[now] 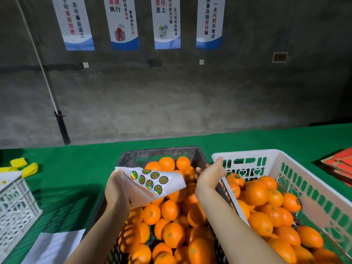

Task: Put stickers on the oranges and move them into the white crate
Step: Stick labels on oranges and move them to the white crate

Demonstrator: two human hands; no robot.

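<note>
A black crate (pixel 133 156) in front of me is heaped with oranges (pixel 170 209). To its right stands the white crate (pixel 304 174), holding several oranges (pixel 256 194), some with stickers. My left hand (pixel 116 191) grips a curled white sticker sheet (pixel 152 184) with several round shiny stickers, held over the black crate. My right hand (pixel 208 178) hovers between the two crates, over the black crate's right rim, fingers loosely bent away from me. Whether it pinches a sticker is hidden.
Green cloth covers the table (pixel 66 178). Another white crate (pixel 13 206) sits at the left edge, with yellow objects (pixel 24 166) behind it. White paper (pixel 55 246) lies at the near left. Red and brown cardboard (pixel 339 166) is stacked at far right. A concrete wall rises behind the table.
</note>
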